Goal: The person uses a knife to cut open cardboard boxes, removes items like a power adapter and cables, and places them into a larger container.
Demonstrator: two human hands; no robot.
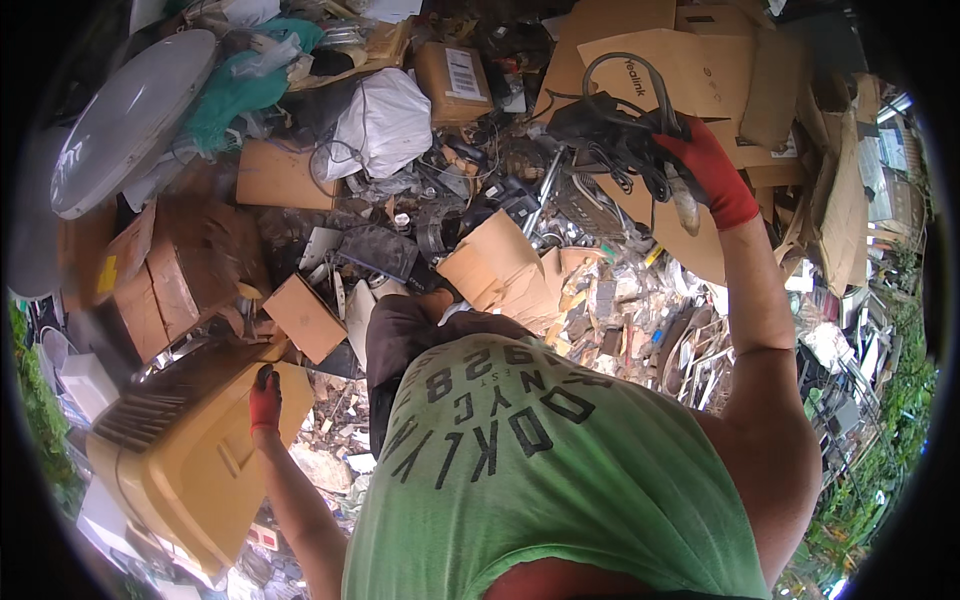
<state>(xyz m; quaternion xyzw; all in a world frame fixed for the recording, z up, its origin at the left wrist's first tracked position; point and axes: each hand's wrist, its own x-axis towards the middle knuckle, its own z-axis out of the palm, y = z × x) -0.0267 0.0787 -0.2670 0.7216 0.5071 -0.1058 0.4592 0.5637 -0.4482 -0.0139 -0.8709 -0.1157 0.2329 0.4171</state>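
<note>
My right hand (705,169), in a red and black work glove, is closed around a bundle of black cables (626,142), with one thick loop rising above it. The bundle hangs over an opened cardboard box (675,67). On the other side, my left hand (266,397), gloved the same way, rests at the edge of a yellowed plastic appliance housing (202,442) with a slatted side. Whether its fingers grip that edge is hard to tell. A small cardboard box (305,319) lies just above this hand.
Mixed scrap covers the ground around my legs. A large oval grey-white panel (135,124) leans at the upper left, near a teal plastic bag (240,94). A white bag (386,124), a torn carton (502,270) and a metal tube (545,191) lie ahead.
</note>
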